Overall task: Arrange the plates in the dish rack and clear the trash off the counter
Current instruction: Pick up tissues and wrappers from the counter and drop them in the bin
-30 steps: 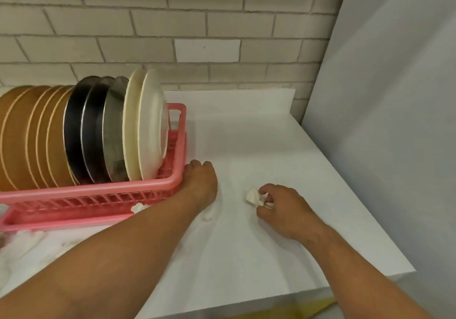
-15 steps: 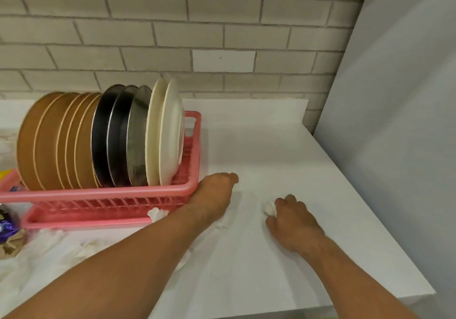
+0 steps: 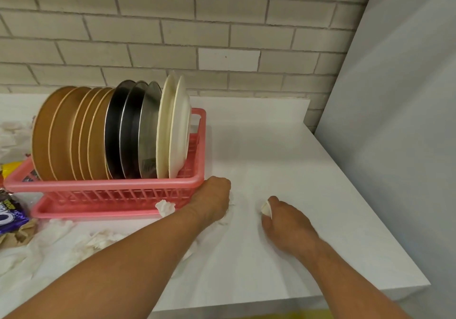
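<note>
- The left hand [image 3: 214, 201] is reaching forward, knuckles up, touching the near right corner of the pink dish rack [image 3: 106, 186] and lying over crumpled tissue [image 3: 225, 218]. Its fingers are curling under, so I cannot tell whether they are gripping.
- The right hand [image 3: 287, 221] is resting on the white counter [image 3: 308, 170], fingers clamping a small paper wad [image 3: 266, 209].
- The plates [image 3: 111, 131] are standing upright in the rack.

Pale painted brick wall [image 3: 172, 34] behind a white counter [image 3: 271, 146], smooth grey panel [image 3: 407, 121] at right.
</note>
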`<state>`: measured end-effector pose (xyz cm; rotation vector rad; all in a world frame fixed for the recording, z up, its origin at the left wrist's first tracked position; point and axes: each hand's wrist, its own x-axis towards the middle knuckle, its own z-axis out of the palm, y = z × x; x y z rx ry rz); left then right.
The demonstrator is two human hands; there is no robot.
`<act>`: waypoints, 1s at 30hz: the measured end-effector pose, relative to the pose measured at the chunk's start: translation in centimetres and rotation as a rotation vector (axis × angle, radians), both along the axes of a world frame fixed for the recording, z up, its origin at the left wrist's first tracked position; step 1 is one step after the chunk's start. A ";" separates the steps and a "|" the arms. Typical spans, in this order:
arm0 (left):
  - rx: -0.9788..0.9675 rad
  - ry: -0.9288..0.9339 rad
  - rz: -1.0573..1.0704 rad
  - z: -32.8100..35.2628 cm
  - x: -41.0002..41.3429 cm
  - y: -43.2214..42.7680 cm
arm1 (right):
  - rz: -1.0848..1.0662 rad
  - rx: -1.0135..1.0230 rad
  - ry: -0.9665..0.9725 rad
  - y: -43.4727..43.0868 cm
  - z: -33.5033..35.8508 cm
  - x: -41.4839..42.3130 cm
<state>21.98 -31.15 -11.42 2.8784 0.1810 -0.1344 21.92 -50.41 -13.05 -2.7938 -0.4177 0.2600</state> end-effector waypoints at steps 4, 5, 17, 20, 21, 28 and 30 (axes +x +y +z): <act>-0.148 -0.015 0.029 0.0 0.2 0.6 | -0.002 0.058 0.019 -0.1 0.5 -0.2; -0.170 -0.020 0.045 0.0 0.1 0.6 | -0.004 0.071 0.017 -0.1 0.6 -0.2; -0.103 -0.104 -0.218 1.4 -3.5 -1.8 | -0.001 0.073 -0.009 0.2 1.2 -0.9; -0.093 -0.136 -0.290 1.7 -5.6 -1.3 | 0.073 0.045 -0.010 0.9 1.4 -1.3; -0.081 -0.142 -0.307 1.7 -6.2 -0.9 | 0.093 0.036 -0.010 1.4 1.5 -1.3; 0.158 -0.164 -0.161 1.7 -9.8 3.6 | 0.154 0.137 -0.001 6.3 1.6 -1.4; 0.100 -0.227 -0.105 1.9 -10.2 4.7 | 0.180 0.068 -0.004 7.4 1.2 -1.7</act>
